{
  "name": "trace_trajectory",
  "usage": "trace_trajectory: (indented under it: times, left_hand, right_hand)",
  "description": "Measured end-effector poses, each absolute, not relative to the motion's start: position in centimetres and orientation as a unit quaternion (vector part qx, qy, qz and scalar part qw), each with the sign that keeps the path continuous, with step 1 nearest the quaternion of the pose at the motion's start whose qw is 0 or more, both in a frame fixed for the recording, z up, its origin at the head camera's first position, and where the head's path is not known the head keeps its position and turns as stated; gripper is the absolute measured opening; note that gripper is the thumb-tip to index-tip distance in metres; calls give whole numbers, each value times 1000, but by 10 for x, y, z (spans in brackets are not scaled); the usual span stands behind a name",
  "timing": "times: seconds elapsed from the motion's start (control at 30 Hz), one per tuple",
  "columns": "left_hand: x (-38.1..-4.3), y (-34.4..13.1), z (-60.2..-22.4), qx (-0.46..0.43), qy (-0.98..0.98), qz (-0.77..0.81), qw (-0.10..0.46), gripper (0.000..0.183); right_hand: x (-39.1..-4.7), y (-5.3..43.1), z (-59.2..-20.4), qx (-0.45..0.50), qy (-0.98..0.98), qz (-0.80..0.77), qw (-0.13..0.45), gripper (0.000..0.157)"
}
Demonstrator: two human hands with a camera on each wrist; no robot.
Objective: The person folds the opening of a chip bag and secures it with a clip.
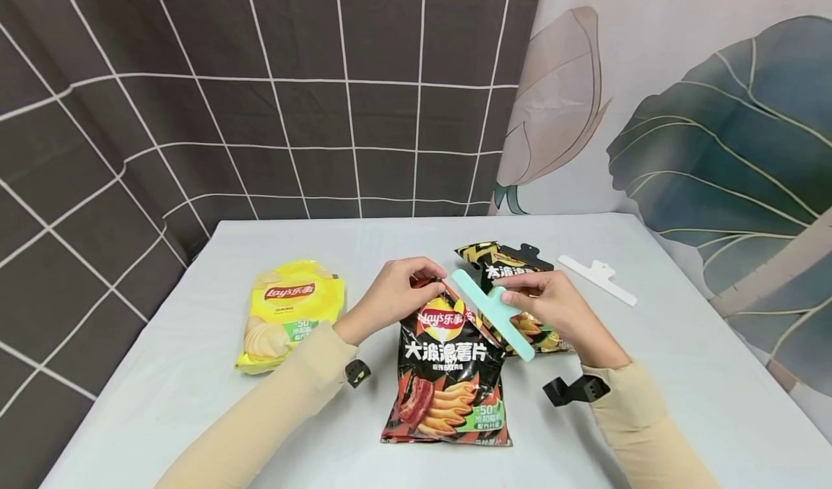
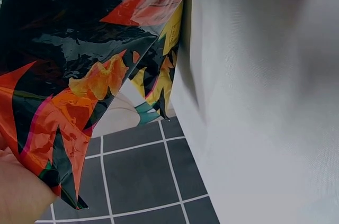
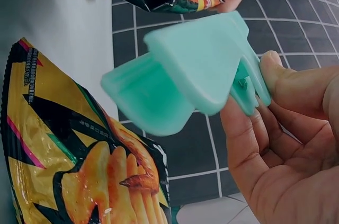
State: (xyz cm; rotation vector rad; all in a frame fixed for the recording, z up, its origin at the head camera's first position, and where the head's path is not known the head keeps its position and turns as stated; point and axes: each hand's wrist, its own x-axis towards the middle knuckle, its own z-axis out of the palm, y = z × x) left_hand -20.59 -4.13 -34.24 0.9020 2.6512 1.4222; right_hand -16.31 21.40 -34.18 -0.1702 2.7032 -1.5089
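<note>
A black and red potato chip bag (image 1: 448, 373) stands at the middle of the table, its label facing the head camera. My left hand (image 1: 398, 290) grips its top left corner; in the left wrist view part of this hand (image 2: 26, 192) shows beside the crinkled bag end. With thumb and fingers, my right hand (image 1: 549, 300) pinches the handle of a mint green bag clip (image 1: 494, 312), which slants close beside the bag's top right edge. In the right wrist view the clip's two long plates (image 3: 196, 60) are spread apart, with nothing between them.
Behind the clip lies a black and gold chip bag (image 1: 552, 343) with a black clip (image 1: 529, 255) at its top. A white clip (image 1: 598, 279) rests at the back right, and a yellow chip bag (image 1: 295, 316) lies on the left of the white table (image 1: 312, 431).
</note>
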Motion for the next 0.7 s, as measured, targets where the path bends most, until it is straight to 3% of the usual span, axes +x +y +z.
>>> trace_trajectory:
  times: [0.7]
  left_hand:
    - [-206,-41,-344,289,843,454,-1,15]
  right_hand:
    - [-165,207,-346,-77,864,-497,30,30]
